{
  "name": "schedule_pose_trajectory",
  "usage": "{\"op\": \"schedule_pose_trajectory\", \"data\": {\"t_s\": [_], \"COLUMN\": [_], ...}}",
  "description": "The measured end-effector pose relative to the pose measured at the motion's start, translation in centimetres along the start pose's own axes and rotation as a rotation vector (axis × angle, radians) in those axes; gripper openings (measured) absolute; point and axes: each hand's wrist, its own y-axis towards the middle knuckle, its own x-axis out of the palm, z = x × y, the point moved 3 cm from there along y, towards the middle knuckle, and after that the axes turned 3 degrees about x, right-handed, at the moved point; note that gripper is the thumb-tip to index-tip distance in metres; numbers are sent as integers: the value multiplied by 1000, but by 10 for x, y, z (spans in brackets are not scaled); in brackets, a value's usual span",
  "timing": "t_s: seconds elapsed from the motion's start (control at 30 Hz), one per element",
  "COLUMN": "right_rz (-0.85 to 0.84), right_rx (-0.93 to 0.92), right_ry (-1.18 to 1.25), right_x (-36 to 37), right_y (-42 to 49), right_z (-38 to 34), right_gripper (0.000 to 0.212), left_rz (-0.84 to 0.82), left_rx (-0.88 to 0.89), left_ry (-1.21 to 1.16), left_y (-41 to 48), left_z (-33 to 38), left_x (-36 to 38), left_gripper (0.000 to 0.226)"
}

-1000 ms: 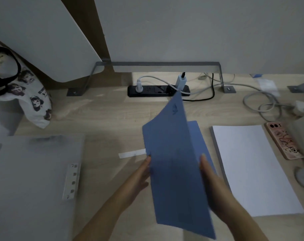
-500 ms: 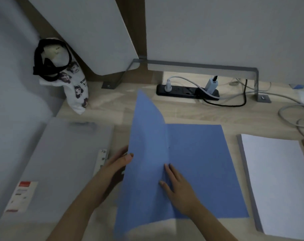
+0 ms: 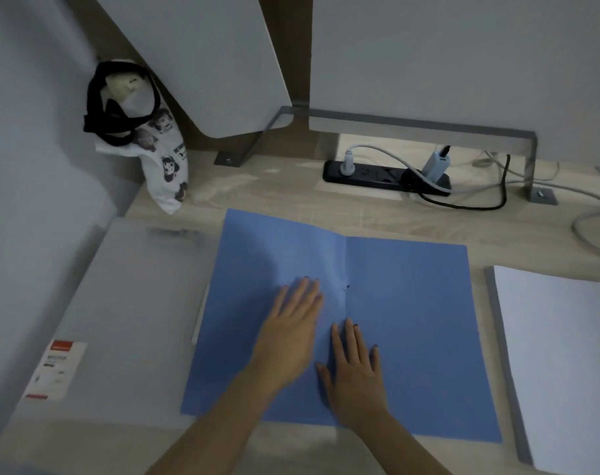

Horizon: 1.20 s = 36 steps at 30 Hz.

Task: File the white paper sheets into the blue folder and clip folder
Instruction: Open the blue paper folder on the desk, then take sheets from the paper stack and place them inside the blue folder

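Head view: your blue folder (image 3: 411, 320) lies spread on the tabletop (image 3: 291, 193), its left leaf over the clip folder (image 3: 127, 303), sheets (image 3: 559, 354) just beside on its right. Left hand (image 3: 291, 327) and right hand (image 3: 355, 371) press it flat, grip on nothing. The sheets look thin and floppy; lift by a near corner.

The pale wood worktop (image 3: 291, 193) carries an open blue folder (image 3: 411, 320) at centre, a grey clip folder (image 3: 130, 303) left, a white paper stack (image 3: 559, 354) right, and a black power strip (image 3: 370, 174) and printed bag (image 3: 165, 166) behind.
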Motion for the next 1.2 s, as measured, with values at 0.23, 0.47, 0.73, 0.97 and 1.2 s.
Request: {"op": "schedule_pose_trajectory", "data": {"t_s": [0.23,0.47,0.73,0.97,1.2], "right_rz": [2,28,163,353,307], "right_rx": [-78,-177,3,178,176], "right_ry": [0,178,619,607,372], "right_x": [-8,-13,-59,-102,-109], "right_y": [3,4,-13,-32,-25], "right_z": [7,30,120,230,283], "right_gripper": [64,63,36,23,32], "left_rz": [-283,-89,78,194,-313], "left_rx": [70,94,101,61,-298], "left_ry": [21,111,159,-153,-1098], "left_y": [45,38,41,42,76], "left_z": [27,12,30,112,250], "left_x": [42,64,57,46,47], "left_gripper": [83,49,53,43,37]}}
